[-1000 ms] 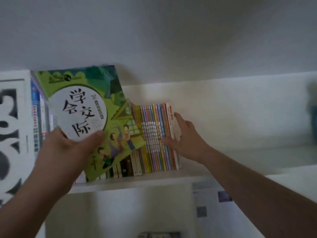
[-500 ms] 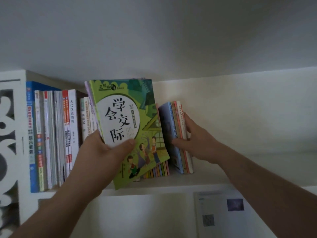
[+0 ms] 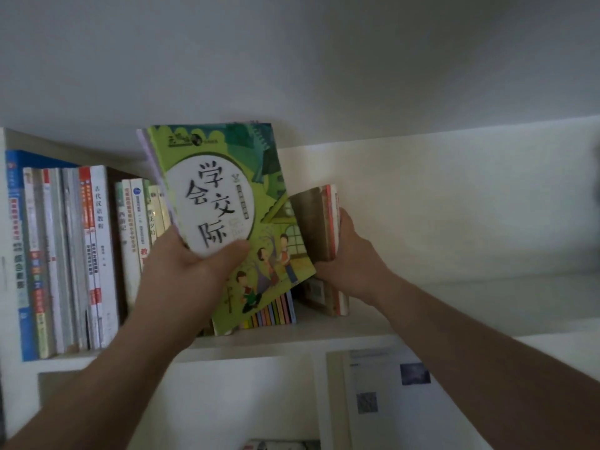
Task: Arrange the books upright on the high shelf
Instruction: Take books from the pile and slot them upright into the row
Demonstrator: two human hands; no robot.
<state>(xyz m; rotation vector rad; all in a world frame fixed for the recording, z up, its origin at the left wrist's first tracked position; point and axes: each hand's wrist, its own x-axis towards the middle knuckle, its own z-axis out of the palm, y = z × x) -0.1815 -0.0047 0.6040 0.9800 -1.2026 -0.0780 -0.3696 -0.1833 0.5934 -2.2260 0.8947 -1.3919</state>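
The high shelf (image 3: 454,323) spanned the frame beneath the ceiling, its right half bare. A row of upright books (image 3: 65,254) stood against its left end. The green-covered book (image 3: 227,222) was held in front of the shelf, tilted with its top leaning left and its lower corner near the shelf edge, apparently lined up for the gap. The left hand (image 3: 191,271) gripped it, thumb across the cover and fingers behind, which kept the front face readable. A small batch of thin books (image 3: 324,228) stood upright to the right, parted from a set of colourful thin spines (image 3: 272,311) visible below the cover. The right hand (image 3: 350,258) clasped that batch, fingers round its far side, probably to hold the slot open.
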